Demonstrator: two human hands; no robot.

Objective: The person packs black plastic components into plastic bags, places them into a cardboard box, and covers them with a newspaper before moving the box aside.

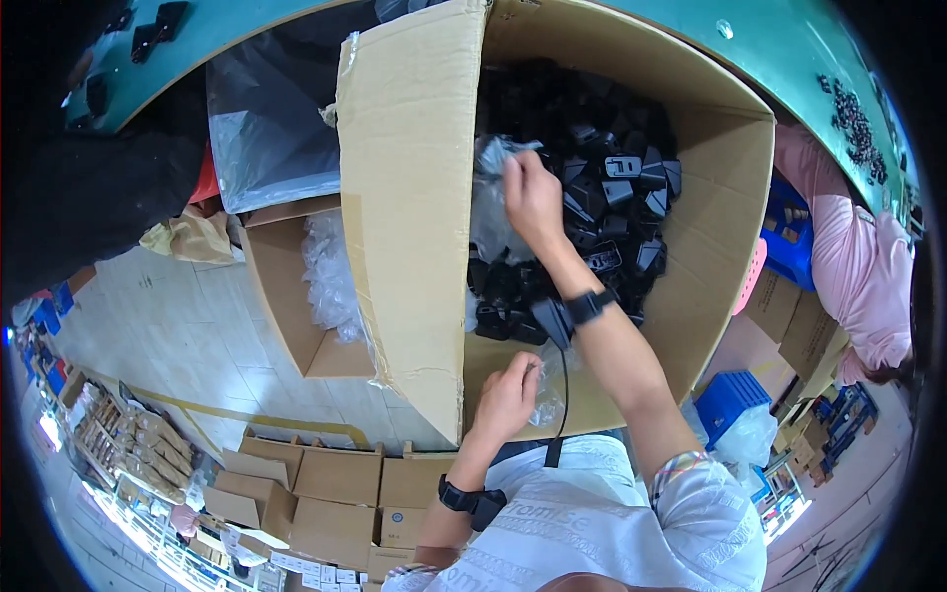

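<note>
A large open cardboard box (720,212) stands in front of me, with many black plastic parts (602,197) heaped inside. My right hand (536,202) reaches over the heap, its fingers pinched on a crumpled clear plastic bag (490,212) that hangs down beside the box's left flap. Lower, just inside the near edge, my left hand (507,397) is closed in a pinch against another piece of clear plastic film (552,385). Its fingertips are partly hidden. A dark strap with a small black device (590,307) circles my right wrist, and a similar strap (464,495) sits on my left.
The box's raised flap (409,197) stands on the left. Beyond it, a smaller carton (286,286) holds clear plastic bags. Green tabletops (691,20) border the far side. A person in pink (858,257) is at the right; cartons (335,479) stack at lower left.
</note>
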